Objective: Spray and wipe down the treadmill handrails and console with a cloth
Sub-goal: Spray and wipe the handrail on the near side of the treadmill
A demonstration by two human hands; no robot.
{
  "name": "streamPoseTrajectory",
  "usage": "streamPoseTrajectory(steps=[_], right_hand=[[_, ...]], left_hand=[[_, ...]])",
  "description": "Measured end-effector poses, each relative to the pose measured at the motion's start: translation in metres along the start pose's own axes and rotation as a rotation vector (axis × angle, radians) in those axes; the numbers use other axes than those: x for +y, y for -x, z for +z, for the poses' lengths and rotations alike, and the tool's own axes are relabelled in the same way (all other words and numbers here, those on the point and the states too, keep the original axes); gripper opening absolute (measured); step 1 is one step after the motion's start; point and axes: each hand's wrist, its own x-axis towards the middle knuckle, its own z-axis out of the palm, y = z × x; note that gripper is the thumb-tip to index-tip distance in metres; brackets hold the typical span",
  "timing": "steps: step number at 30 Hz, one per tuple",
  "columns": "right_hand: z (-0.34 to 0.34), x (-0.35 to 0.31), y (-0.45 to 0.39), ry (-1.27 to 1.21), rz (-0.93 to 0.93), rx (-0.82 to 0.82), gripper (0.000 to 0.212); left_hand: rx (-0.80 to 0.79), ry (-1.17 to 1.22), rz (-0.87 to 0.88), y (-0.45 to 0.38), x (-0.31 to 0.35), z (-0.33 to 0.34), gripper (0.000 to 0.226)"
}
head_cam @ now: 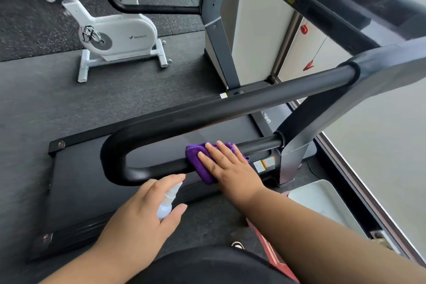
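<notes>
The black looped handrail [207, 113] of the treadmill runs across the middle of the view, its lower bar nearest me. A purple cloth [196, 161] is draped over that lower bar. My right hand [227, 168] presses flat on the cloth with straight fingers. My left hand [143, 212] grips a small white spray bottle [168, 200], index finger laid on its nozzle, which points at the lower bar just left of the cloth. The console is at the top right edge, mostly out of view.
The treadmill belt [76, 182] lies under the handrail. A white exercise bike [119, 39] stands at the back left on the dark floor. A red safety clip [308, 66] hangs on a cord at the right. A white tray [322, 200] sits on the floor at the right.
</notes>
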Motion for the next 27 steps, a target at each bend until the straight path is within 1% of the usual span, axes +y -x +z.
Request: streamPoseTrajectory(steps=[2,5,8,9,11,12,14,16,18,20,24,27], right_hand=[[-0.004,0.025,0.009,-0.016,0.074,-0.04,0.103],[-0.009,0.052,0.019,-0.086,0.185,-0.055,0.091],[-0.008,0.066,0.024,-0.169,0.277,-0.036,0.082],[-0.008,0.068,0.024,-0.22,0.292,0.0,0.077],[-0.015,0.064,0.022,-0.348,0.311,0.149,0.062],[-0.02,0.059,0.02,-0.405,0.316,0.219,0.058],[-0.031,0.042,0.017,-0.482,0.259,0.287,0.053],[-0.039,0.019,0.014,-0.502,0.13,0.296,0.049],[-0.042,0.001,0.013,-0.516,0.029,0.247,0.049],[-0.039,-0.01,0.013,-0.522,-0.025,0.21,0.051],[-0.033,-0.013,0.02,-0.5,-0.092,0.147,0.055],[-0.031,-0.011,0.025,-0.517,-0.121,0.094,0.055]], left_hand=[[0.002,-0.001,-0.002,-0.001,0.002,0.005,0.061],[0.006,0.051,-0.035,-0.001,0.004,0.008,0.057],[0.028,0.097,-0.122,-0.003,0.001,0.007,0.052],[0.04,0.094,-0.154,-0.006,-0.001,0.007,0.05],[0.053,0.062,-0.203,-0.009,-0.007,0.005,0.048],[0.054,0.042,-0.214,-0.011,-0.01,0.004,0.048],[0.057,0.002,-0.221,-0.015,-0.014,0.003,0.047],[0.06,-0.062,-0.224,-0.021,-0.016,0.002,0.045],[0.043,-0.156,-0.23,-0.029,-0.018,0.002,0.044],[0.022,-0.228,-0.213,-0.037,-0.018,0.005,0.045],[0.01,-0.29,-0.165,-0.05,-0.016,0.013,0.042],[0.016,-0.333,-0.164,-0.059,-0.015,0.019,0.038]])
